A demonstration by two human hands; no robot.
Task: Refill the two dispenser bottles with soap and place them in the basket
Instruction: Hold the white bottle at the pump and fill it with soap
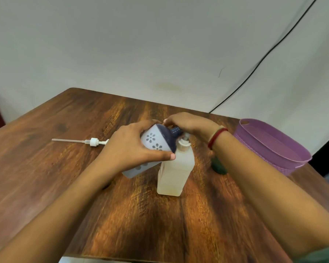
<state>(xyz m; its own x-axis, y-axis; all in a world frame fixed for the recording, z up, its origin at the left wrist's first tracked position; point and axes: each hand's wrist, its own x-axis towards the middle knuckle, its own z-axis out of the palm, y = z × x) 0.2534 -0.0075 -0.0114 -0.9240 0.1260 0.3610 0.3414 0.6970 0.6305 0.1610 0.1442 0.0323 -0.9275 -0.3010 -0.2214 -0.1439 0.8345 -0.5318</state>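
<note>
Flowered bottle (152,143), tilted above the wooden table (84,177), neck beside the upright translucent dispenser bottle (176,171). Left hand (129,149) wraps its body; right hand (188,123) curls fingers over its dark neck. Detached pump (92,141) lies left; purple basket (291,168) stands right.

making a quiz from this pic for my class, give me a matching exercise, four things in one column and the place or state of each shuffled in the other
Things
1. floral bottle
2. pale bottle
3. loose pump
4. basket

Place or state
A. lies flat on the table, far left
B. tilted, gripped by the left hand
C. purple, at the table's right edge
D. stands upright on the table

Pairs: 1-B, 2-D, 3-A, 4-C
</note>
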